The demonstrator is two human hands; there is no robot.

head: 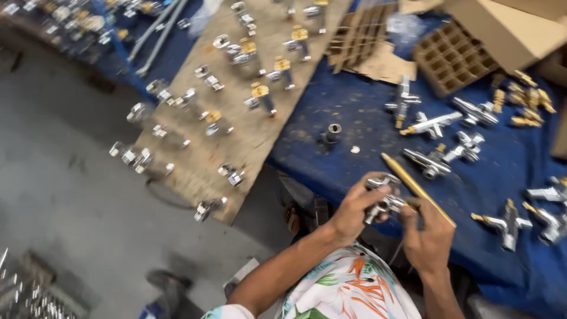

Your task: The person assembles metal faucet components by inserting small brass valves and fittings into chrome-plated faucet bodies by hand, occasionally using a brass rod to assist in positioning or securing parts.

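My left hand [353,211] grips a small chrome valve fitting [382,198] at the near edge of a table covered in blue cloth [366,118]. My right hand [428,236] touches the same fitting from the right and holds a long thin brass rod [416,188] that slants up to the left over the cloth. Both hands meet above my lap, over a floral shirt.
Several chrome taps and valves [434,124] with brass ends lie on the cloth to the right. A wooden board [260,136] on the left carries rows of valve parts. Cardboard divider trays [452,56] and a box stand at the back. A grey floor lies at left.
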